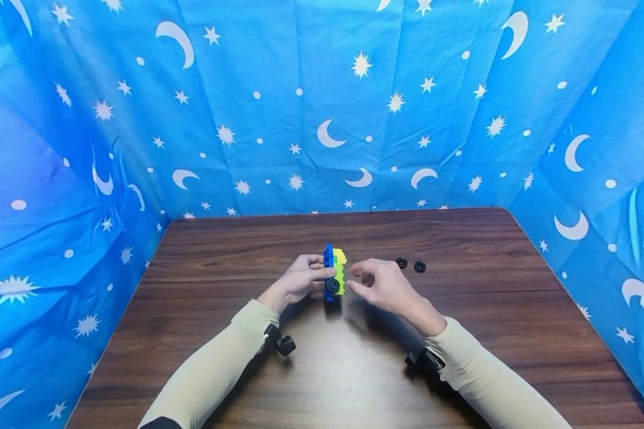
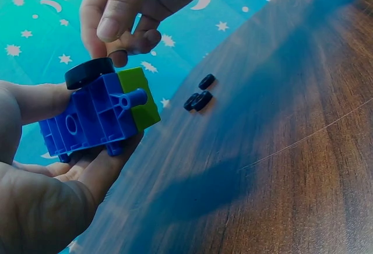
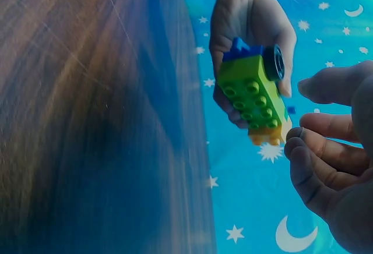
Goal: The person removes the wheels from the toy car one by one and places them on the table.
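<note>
A toy brick car (image 1: pixel 339 279) with a blue base, a lime green studded brick (image 3: pixel 247 94) and a yellow brick (image 1: pixel 339 257) is held up over the table by my left hand (image 1: pixel 299 278). Its thumb and fingers grip the blue base (image 2: pixel 87 117) from opposite sides. One black wheel (image 2: pixel 90 73) sits on a peg at the end of the base; a bare blue peg (image 2: pixel 135 98) sticks out near it. Just right of the car hovers my right hand (image 1: pixel 383 288), fingers loosely bent and apart from the car, with nothing seen between them.
Loose black wheels (image 1: pixel 420 266) lie on the brown wooden table (image 1: pixel 461 333), beyond and right of my right hand. Blue cloth (image 1: pixel 279 119) with white moons and stars hangs behind the table and along both sides.
</note>
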`<state>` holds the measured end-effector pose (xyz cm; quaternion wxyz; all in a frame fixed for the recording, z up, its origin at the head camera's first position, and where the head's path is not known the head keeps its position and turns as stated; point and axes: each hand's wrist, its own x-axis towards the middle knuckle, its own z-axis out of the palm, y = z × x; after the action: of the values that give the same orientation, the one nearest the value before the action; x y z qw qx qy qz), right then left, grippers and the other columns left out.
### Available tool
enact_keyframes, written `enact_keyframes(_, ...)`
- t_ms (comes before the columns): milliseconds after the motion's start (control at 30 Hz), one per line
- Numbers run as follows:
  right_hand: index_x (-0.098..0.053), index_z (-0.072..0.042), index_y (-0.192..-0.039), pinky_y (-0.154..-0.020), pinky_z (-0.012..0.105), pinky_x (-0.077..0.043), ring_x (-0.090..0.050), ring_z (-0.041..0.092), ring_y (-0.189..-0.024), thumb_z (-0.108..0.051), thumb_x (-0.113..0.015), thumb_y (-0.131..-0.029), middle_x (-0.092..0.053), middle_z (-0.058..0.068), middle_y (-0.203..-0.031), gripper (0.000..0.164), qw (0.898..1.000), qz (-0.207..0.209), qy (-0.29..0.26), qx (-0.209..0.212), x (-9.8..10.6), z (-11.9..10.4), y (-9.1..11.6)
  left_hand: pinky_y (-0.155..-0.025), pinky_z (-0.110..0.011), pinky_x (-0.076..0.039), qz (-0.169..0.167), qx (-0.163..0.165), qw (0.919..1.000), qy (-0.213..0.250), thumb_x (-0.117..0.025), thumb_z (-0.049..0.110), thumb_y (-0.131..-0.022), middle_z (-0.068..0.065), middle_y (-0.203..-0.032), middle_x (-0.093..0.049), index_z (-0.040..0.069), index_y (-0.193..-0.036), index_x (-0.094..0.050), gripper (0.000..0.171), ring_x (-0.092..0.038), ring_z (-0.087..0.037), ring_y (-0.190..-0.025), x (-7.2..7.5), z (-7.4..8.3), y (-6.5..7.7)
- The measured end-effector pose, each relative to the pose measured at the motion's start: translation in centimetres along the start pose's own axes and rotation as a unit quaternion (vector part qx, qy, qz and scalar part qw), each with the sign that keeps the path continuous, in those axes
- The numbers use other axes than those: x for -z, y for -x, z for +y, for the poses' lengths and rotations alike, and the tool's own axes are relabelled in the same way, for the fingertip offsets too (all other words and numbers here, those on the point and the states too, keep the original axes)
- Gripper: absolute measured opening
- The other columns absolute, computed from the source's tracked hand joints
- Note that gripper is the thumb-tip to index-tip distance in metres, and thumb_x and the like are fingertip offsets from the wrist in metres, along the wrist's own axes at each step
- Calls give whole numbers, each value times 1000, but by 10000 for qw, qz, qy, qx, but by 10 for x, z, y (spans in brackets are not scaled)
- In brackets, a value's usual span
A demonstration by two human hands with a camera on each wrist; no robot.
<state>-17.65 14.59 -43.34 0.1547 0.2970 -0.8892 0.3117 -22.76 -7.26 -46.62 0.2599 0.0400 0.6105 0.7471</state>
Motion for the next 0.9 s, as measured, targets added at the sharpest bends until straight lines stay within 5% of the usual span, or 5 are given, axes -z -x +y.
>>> enact_keyframes(900,-73,-12,-99,-59,21,-51,-62,10,-68,-28,-80,-80,-69,0,-83,26,9990,88,233,362,-24,-23,-1,-79,-33,-58,77,-37,9999,95,-62,-2,-90,-7,-95,-62,-7,-117,-49,30,-65,-15,-86,1,-2,-2)
